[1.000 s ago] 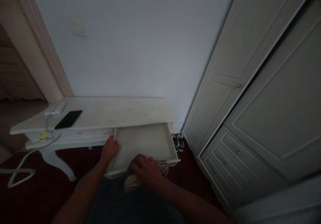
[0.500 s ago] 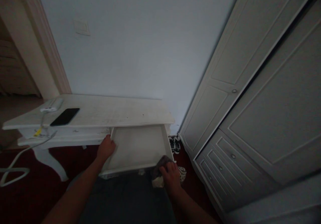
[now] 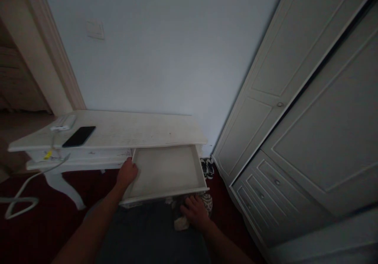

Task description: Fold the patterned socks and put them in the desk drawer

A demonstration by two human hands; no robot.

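A white drawer (image 3: 165,169) is pulled out of the white table (image 3: 141,132). My left hand (image 3: 127,174) is closed at the drawer's left side, its fingers wrapped over the edge near the table front. Below the drawer's front edge, toward its right end, my right hand (image 3: 195,212) is closed on a crumpled cloth (image 3: 181,223), dark with a pale part hanging down. The cloth lies against the outer face of the drawer front, partly hidden by the fingers.
On the tabletop lie a dark phone (image 3: 79,136) and a white box-like device (image 3: 63,122) with a cable (image 3: 26,183) hanging off. Black-and-white shoes (image 3: 207,168) stand on the red floor beside a white wardrobe (image 3: 245,134). A patterned item (image 3: 208,202) is behind my right hand.
My right hand has moved down with the cloth, from the drawer's front top edge to its outer face. My left hand stays on the drawer's side. The view has shifted slightly.
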